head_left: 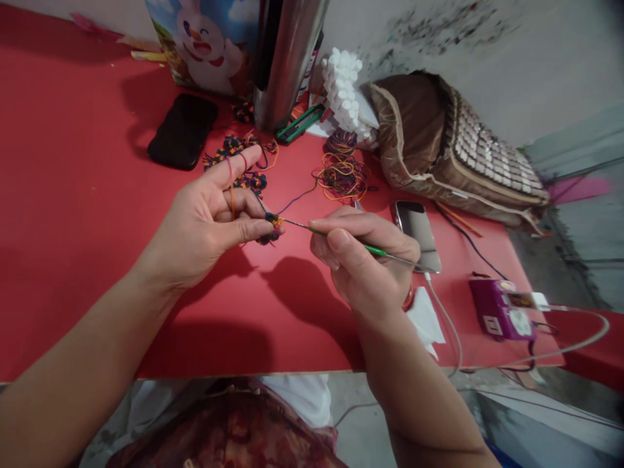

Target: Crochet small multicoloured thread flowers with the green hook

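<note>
My left hand [202, 224] pinches a small multicoloured crochet piece [269, 235] between thumb and fingers. Its index finger is stretched out with orange-red yarn looped round it. My right hand [365, 250] grips a crochet hook [375, 250] with a green handle, and the hook's thin tip touches the piece. A dark strand runs from the piece to a loose tangle of yarn [344, 172] behind. Beyond my left hand, several dark, colourful crocheted bits [234, 144] lie on the red table [97, 214].
A black phone [182, 131] lies back left. Behind are a metal cylinder [287, 65], a green cutter [300, 124] and a brown cushion-like item [424, 123]. At right are a charging phone [418, 234], white tissue [426, 322] and a purple box [500, 309] with cables.
</note>
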Demonstrator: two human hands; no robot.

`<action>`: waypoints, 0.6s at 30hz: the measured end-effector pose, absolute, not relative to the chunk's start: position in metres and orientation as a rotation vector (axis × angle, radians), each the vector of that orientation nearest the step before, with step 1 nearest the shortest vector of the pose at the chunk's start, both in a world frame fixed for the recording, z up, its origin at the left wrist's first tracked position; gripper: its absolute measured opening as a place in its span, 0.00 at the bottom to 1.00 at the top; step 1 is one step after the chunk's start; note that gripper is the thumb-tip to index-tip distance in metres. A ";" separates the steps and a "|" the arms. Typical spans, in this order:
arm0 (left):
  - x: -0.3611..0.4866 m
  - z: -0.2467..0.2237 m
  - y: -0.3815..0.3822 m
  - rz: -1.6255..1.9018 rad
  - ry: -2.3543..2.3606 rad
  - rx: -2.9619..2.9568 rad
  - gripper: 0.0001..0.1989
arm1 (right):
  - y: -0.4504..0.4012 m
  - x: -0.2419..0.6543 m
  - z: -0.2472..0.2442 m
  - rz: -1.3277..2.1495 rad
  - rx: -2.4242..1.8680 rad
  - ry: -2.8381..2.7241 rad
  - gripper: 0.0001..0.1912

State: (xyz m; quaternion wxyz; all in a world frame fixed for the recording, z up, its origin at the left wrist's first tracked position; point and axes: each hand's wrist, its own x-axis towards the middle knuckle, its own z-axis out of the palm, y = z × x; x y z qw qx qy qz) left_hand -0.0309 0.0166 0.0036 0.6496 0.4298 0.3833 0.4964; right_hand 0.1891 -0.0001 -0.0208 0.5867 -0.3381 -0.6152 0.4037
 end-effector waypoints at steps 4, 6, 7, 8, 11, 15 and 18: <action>-0.032 0.005 0.017 1.107 0.889 0.989 0.40 | 0.001 0.191 -0.018 0.935 -0.791 -1.458 0.06; -0.033 0.006 0.017 1.101 0.902 0.990 0.41 | 0.001 0.192 -0.016 0.932 -0.783 -1.460 0.06; -0.033 0.006 0.017 1.099 0.906 0.987 0.42 | 0.001 0.192 -0.016 0.928 -0.784 -1.463 0.06; -0.033 0.006 0.017 1.099 0.907 0.985 0.42 | 0.000 0.192 -0.015 0.923 -0.790 -1.468 0.06; -0.033 0.006 0.018 1.093 0.904 0.986 0.44 | -0.001 0.193 -0.013 0.898 -0.845 -1.494 0.07; -0.033 0.006 0.020 1.080 0.920 1.008 0.45 | -0.002 0.194 -0.010 0.874 -0.885 -1.522 0.05; -0.033 0.006 0.020 1.081 0.927 1.023 0.46 | -0.002 0.195 -0.006 0.885 -0.867 -1.528 0.05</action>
